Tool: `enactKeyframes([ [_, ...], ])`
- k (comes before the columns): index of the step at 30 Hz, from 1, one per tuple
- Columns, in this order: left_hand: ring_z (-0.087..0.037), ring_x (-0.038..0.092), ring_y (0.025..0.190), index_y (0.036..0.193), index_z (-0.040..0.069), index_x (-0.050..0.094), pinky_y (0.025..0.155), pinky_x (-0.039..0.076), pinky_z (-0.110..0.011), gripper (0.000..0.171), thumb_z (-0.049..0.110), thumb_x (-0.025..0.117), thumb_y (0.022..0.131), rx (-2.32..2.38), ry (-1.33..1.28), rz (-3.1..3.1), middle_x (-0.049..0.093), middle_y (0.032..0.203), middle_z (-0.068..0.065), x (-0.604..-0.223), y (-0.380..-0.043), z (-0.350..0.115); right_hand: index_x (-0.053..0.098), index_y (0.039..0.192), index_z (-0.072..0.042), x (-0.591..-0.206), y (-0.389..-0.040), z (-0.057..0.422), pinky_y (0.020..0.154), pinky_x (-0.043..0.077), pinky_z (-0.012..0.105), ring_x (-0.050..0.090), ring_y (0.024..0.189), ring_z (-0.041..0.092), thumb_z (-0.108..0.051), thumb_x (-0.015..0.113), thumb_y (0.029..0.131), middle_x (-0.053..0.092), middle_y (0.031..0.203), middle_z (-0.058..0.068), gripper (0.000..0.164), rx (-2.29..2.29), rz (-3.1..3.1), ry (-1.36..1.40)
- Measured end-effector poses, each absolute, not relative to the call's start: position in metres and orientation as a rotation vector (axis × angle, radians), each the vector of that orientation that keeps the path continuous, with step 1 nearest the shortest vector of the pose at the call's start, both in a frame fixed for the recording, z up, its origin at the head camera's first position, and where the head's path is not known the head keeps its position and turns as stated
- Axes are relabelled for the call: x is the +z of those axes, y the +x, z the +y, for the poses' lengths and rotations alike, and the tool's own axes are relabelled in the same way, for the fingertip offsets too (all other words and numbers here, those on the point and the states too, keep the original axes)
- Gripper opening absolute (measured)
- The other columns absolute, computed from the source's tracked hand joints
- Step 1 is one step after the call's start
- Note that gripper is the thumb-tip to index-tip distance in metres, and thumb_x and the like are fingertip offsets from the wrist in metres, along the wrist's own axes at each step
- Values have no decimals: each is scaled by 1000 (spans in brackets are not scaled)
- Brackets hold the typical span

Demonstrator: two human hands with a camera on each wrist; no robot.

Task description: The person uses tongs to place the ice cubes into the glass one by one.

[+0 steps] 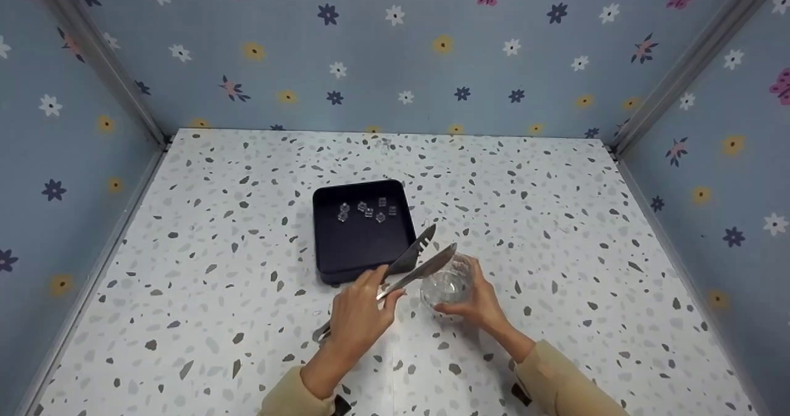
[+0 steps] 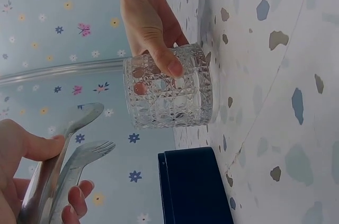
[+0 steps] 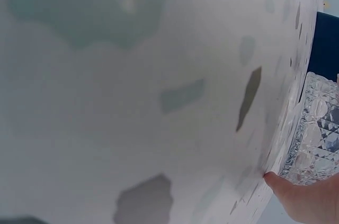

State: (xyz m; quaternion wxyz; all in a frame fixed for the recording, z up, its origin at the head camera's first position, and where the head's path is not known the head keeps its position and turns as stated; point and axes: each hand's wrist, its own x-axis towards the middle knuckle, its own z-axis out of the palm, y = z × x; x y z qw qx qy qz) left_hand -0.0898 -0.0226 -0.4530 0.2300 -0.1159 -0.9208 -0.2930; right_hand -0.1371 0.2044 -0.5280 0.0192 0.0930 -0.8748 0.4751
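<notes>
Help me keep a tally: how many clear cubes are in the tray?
7 clear cubes show in the tray's far half: two at left, two in the middle, three at right. The tongs cover part of its near-right corner, so some may be hidden.

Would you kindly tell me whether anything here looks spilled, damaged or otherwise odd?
Only a thin line across the table stands out, seen in the left wrist view; it may be a seam or a crack. Cubes lie inside the tray, and I see no spill.
</notes>
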Motion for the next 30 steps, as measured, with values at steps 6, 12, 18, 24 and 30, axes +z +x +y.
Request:
enactKeyframes([
  [6,-24,60,62,105,1,62,51,46,-35,43,29,71,73,-810,-283,-2540,61,84,-9,-451,-92,-29,35,126,-11,-527,-138,203,93,34,43,48,109,29,-23,87,46,52,118,12,96,1470,-2731,260],
  [12,-26,60,65,105,0,61,52,47,-37,45,29,71,73,-816,-233,-2528,61,87,-11,-454,-96,-37,35,126,-11,-527,-138,203,95,31,45,46,112,30,-22,87,45,50,121,12,97,1531,-2731,220],
  [18,-27,59,61,106,-1,60,49,46,-37,45,29,71,73,-831,-189,-2545,60,86,-12,-457,-99,-46,33,127,-11,-526,-137,202,95,31,46,45,112,31,-25,87,45,49,122,13,99,1512,-2748,207],
  [24,-27,59,60,108,-1,60,46,45,-37,46,29,71,74,-847,-150,-2555,60,85,-12,-462,-104,-53,34,127,-11,-527,-137,204,94,32,45,45,112,30,-25,87,46,49,122,12,98,1467,-2752,229],
  [30,-25,56,56,107,-1,59,44,43,-35,45,29,71,74,-805,-115,-2567,58,82,-12,-465,-109,-60,33,127,-10,-527,-137,203,94,33,45,45,112,32,-25,87,47,49,121,13,98,1447,-2772,220],
])
